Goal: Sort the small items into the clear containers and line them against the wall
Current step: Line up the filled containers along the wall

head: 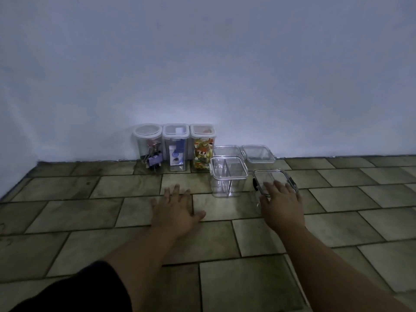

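The right hand's fingers lie straight and relaxed across the near edge of a clear lid, grasping nothing, with the thumb down along the left side of the box beneath. That right hand covers the near half of the latched container, a low, square, clear box standing on the tiled floor, well out from the wall. It has a transparent lid and dark latches on its left and right sides; whether anything is inside cannot be told.

The left hand rests flat on the floor, fingers spread and released, palm down, apart from every container.

Between the two hands and a little farther off stands the divided container, clear and square with a white-edged rim and thin partitions inside (it looks empty). Behind it, close to the wall, are two more low clear boxes, one partly hidden and one with its lid on.

To their left, three tall lidded containers stand side by side against the wall, touching or nearly so. The leftmost tall container holds binder clips, some purple and some black. The middle tall container holds a small white and blue box. The right tall container holds colourful packets in orange, yellow and white.
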